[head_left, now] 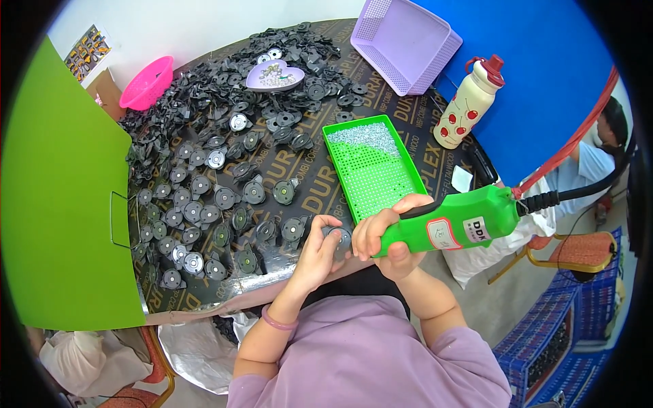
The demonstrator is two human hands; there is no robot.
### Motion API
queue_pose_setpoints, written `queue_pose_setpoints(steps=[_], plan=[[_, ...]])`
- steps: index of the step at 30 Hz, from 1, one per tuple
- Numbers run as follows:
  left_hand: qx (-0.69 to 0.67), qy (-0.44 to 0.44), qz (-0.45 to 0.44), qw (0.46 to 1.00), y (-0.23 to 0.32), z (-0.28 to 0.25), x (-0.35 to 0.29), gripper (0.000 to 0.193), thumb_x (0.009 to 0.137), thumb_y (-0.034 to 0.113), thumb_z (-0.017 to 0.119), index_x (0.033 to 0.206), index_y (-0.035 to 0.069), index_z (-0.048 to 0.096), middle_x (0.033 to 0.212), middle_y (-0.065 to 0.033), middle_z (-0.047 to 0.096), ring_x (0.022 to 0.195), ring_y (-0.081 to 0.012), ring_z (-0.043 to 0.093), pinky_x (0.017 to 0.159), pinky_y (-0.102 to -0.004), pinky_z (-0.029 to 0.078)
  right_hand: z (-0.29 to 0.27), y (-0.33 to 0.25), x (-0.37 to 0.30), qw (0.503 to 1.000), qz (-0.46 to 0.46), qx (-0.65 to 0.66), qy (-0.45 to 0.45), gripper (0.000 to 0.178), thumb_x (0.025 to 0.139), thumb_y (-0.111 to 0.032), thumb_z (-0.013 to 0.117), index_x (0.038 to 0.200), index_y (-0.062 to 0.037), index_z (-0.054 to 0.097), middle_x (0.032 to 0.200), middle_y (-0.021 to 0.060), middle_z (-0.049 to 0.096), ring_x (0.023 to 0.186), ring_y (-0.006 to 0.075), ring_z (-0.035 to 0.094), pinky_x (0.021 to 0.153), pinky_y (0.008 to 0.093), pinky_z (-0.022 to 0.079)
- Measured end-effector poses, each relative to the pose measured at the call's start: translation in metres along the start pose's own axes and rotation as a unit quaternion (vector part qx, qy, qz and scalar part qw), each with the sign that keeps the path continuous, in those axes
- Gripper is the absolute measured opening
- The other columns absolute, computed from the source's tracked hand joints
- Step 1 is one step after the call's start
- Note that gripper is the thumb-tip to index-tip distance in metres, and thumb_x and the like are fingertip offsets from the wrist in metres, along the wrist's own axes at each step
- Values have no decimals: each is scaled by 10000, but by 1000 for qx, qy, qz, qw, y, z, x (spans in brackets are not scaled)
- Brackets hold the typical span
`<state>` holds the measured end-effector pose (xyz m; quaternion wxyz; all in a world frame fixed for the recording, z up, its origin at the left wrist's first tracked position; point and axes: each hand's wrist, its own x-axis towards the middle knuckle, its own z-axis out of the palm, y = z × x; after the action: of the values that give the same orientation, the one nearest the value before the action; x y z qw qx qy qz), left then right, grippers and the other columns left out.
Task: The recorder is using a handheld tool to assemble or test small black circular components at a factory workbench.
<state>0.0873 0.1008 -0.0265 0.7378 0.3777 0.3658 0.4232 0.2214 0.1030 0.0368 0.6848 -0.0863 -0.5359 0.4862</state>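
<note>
My right hand is wrapped round a green corded electric screwdriver, held almost level with its cable end to the right. Its tip is hidden behind my fingers. Just left of it, my left hand grips a dark round plastic part, with the thumb over it. The two hands meet near the table's front edge. Beyond them lies a green perforated tray with many small silvery screws heaped at its far end. Several similar dark round parts are spread on the table to the left.
A big pile of black parts covers the back left, with a lilac heart-shaped dish among it. Around the rim stand a pink basket, a lilac basket and a cherry-patterned bottle. The screwdriver's black cable runs right.
</note>
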Motion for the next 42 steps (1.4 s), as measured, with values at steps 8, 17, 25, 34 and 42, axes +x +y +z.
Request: queue_pose_setpoints(steps=[8, 17, 25, 34, 42], plan=[[28, 6, 24, 999, -3, -3, 2, 152, 924, 104, 397, 1069, 93, 355, 642, 20, 395, 411, -34, 314, 360, -197, 263, 4, -1, 2, 1000, 6, -1, -9, 470, 852, -311, 593, 1105, -95, 261, 597, 64, 457, 449, 191, 479, 413, 311, 433], [-102, -35, -63, 992, 10, 0, -3, 320, 839, -2, 409, 1120, 109, 304, 704, -55, 484, 485, -69, 373, 428, -201, 280, 1, -2, 4, 1000, 6, 2, 2, 481, 852, -303, 596, 1127, -92, 263, 596, 66, 455, 449, 188, 477, 429, 317, 427], [-102, -18, -80, 991, 12, 0, -3, 322, 823, -7, 421, 1111, 101, 325, 772, -43, 481, 492, -73, 373, 428, -204, 293, 1, -6, 5, 997, -6, 18, -74, 456, 842, -302, 612, 1084, -100, 283, 589, 50, 460, 469, 183, 487, 445, 309, 435], [-133, -54, -90, 986, 13, -5, -3, 327, 809, 5, 456, 1102, 89, 338, 813, -38, 487, 533, -79, 423, 416, -192, 291, 3, -14, 11, 988, -22, 48, -143, 444, 821, -297, 641, 1061, -93, 328, 569, 45, 474, 462, 183, 495, 438, 303, 434], [-106, -46, -83, 990, 14, -2, -4, 333, 821, 2, 437, 1123, 83, 321, 893, -94, 505, 692, -133, 535, 426, -193, 321, -5, -15, 11, 994, -28, 44, -91, 437, 850, -322, 594, 1091, -100, 304, 565, 50, 472, 441, 179, 493, 423, 297, 437]])
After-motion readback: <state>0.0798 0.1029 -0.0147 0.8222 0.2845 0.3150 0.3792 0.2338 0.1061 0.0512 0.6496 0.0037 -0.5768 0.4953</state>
